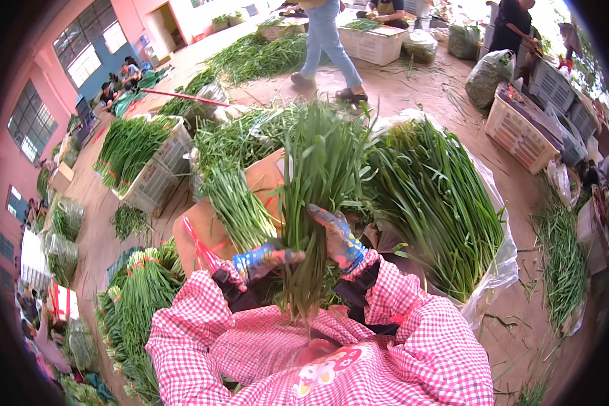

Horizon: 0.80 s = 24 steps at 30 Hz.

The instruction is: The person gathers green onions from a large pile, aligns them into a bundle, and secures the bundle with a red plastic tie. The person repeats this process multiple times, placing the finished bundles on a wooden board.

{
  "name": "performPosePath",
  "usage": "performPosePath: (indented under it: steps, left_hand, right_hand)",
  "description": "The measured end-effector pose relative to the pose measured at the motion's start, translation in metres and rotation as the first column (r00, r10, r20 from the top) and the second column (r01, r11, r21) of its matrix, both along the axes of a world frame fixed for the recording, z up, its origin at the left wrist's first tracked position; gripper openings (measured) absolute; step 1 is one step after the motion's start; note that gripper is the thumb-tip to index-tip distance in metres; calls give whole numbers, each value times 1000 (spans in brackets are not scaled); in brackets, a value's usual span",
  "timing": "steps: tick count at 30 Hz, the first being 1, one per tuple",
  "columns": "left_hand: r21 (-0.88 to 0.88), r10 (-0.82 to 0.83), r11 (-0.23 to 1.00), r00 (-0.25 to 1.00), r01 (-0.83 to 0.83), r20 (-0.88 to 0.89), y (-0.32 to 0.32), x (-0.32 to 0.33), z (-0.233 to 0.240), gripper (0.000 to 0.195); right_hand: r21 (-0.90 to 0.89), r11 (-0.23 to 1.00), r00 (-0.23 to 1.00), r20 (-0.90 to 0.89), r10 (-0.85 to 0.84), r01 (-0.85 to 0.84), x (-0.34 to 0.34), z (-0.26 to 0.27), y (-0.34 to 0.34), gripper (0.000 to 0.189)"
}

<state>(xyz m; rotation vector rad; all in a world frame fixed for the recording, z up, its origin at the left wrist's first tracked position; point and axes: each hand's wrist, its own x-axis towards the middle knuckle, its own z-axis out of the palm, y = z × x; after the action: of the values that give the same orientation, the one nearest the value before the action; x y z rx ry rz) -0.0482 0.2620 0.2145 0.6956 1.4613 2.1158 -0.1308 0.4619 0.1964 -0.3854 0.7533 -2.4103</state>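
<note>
My left hand [269, 256], in a patterned glove, is closed around a bunch of long green leafy stalks [309, 177] held upright before my chest. My right hand [337, 236], also gloved, rests against the right side of the same bunch; whether its fingers grip is hard to tell. Just left of the bunch, a pile of pale-stemmed stalks [241, 208] lies on a brown board [203, 226]. Red plastic ties [200, 248] hang beside my left wrist. At the right, a large heap of green stalks [436, 203] lies on white plastic sheeting [502, 269].
Tied green bundles [144, 284] are stacked at lower left. A white crate [160, 177] of bundles stands beyond. A person in jeans [330, 45] is walking ahead; others sit or stand farther off. A plastic crate [520, 132] and a stuffed bag [489, 76] stand at right.
</note>
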Motion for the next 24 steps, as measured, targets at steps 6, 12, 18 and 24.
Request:
performPosePath:
  steps: [6,12,18,24]
  left_hand:
    - [2,275,958,913,-288,-302,-27,-47,35,54]
    - [48,549,816,748,-576,-373,-79,-125,62,56]
    - [314,568,816,773,-485,-282,-81,-164,80,34]
    - [-76,756,652,654,-754,-3,-70,-178,27,36]
  right_hand:
    - [51,998,946,-318,53,-39,-34,22,-36,32]
    - [29,988,759,-636,137,-154,-123,62,-87,24]
    - [205,977,674,-730,111,62,-175,54,-129,24]
    - [320,939,810,-513,282,-124,-193,5,-113,38]
